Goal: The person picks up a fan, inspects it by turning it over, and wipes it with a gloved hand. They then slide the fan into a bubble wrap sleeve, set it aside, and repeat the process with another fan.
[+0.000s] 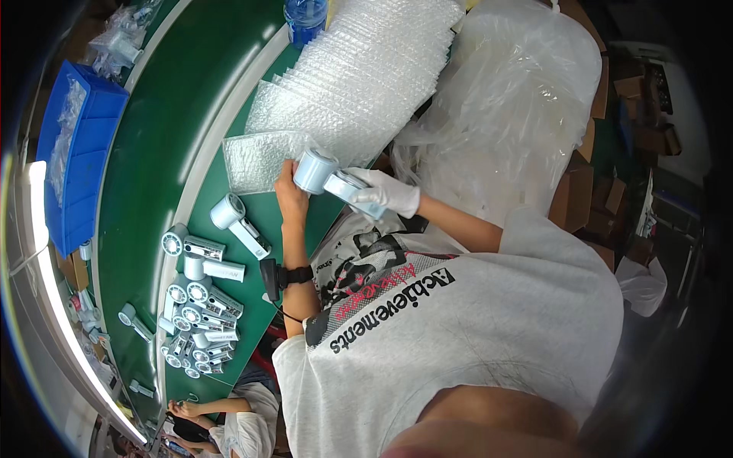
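A light blue handheld fan is up in front of my body, tilted, with its round head toward my left. My right hand, in a white glove, is closed around the fan's handle. My bare left hand is closed at the side of the fan's head; most of its fingers are hidden. Just beyond that hand lies a clear bubble-wrap bag, apparently under it. A single fan lies on the green table nearer my left forearm.
Bubble-wrap bags lie in a fanned stack beyond my hands. Several fans cluster at left. A green conveyor belt runs alongside, past a blue bin. A big clear plastic bag stands right; a co-worker sits lower left.
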Motion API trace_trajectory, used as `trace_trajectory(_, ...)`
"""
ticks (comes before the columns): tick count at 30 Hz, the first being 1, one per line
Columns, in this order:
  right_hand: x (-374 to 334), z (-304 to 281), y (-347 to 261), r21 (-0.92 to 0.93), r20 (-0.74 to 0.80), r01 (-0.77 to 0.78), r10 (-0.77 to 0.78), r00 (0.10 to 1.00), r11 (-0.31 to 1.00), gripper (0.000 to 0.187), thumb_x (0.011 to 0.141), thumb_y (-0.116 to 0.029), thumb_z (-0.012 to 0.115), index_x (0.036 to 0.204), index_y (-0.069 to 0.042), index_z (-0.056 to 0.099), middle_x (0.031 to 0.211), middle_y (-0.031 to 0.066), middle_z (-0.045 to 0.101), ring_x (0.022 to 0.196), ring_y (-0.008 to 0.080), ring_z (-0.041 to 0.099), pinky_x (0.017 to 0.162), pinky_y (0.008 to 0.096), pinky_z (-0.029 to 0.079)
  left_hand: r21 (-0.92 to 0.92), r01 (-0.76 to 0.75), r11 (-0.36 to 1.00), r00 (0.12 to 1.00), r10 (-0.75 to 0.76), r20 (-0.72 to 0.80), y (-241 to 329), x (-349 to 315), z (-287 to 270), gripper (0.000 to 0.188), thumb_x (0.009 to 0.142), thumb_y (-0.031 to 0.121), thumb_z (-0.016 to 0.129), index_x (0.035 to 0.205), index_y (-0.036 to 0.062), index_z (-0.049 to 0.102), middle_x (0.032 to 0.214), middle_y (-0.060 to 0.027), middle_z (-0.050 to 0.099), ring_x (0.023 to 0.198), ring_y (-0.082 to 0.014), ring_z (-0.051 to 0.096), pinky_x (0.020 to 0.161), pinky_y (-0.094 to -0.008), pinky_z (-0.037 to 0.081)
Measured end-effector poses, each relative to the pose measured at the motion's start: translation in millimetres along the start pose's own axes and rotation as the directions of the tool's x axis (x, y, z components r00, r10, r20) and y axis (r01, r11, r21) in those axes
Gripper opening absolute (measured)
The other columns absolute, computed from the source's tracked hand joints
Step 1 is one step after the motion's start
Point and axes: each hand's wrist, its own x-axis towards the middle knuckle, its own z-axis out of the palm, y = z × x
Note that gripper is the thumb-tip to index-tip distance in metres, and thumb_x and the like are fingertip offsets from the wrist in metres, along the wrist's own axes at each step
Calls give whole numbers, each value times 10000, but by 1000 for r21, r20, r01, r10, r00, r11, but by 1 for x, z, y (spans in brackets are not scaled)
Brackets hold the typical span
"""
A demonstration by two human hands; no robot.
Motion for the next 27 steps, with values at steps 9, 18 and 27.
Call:
trace_trajectory(9, 38, 24, 17, -930, -319, -117, -611, 724, 347, 567, 761, -147, 535, 1271, -54, 305, 792, 127, 583, 594, 216, 582, 539, 313, 474, 203, -438, 876, 831, 481, -281, 32, -27, -16, 59, 776, 61, 530, 805, 12, 519, 963, -170, 433, 844, -302, 433, 730, -364, 369)
trace_trajectory(18, 105, 41, -69, 551, 102, 279, -395, 913, 787, 229, 797, -92, 487, 993, 27, 491, 813, 124, 556, 671, 201, 559, 552, 274, 458, 476, -330, 815, 644, 563, -518, 34, -69, -33, 216, 720, 81, 623, 904, 4, 540, 972, -168, 434, 943, -318, 406, 824, -402, 331)
trace_trajectory(27, 223, 57, -99, -457, -85, 469, -562, 823, 756, 351, 801, -182, 552, 1107, -14, 511, 990, 151, 582, 931, 231, 567, 766, 312, 466, 386, 41, 922, 634, 275, -723, -44, -64, -77, 778, 661, 124, 716, 1263, -32, 248, 1041, -209, 470, 954, -323, 485, 852, -439, 381)
